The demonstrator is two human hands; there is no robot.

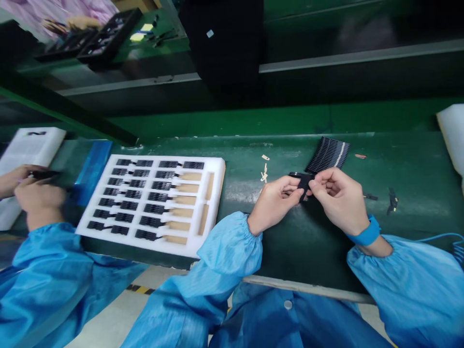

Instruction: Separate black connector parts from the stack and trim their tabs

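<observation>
Blue sleeves [228, 256] nearest, at 5 and 7 o'clock, cut off by frame edge. Green bench [308, 246] spans the middle, scuffed; dim room beyond. Dark hanging sheet [224, 48] at 12, blurred. White foam tray [219, 186] at 8, slots partly filled with black pieces [148, 221]. Co-worker's hands [43, 195] at 9, blurred. Left hand [271, 200] at 4, thumb and fingers pinched on black part [303, 186], at 3, partly hidden by fingers. Right hand [340, 203] at 3, curled, thumb and forefinger at part's right edge; can't tell if gripping. Ribbed black sheet [328, 153] just beyond. Tan scraps [264, 175] near 2–3. White tag [210, 33] at 12, too small to read.
</observation>
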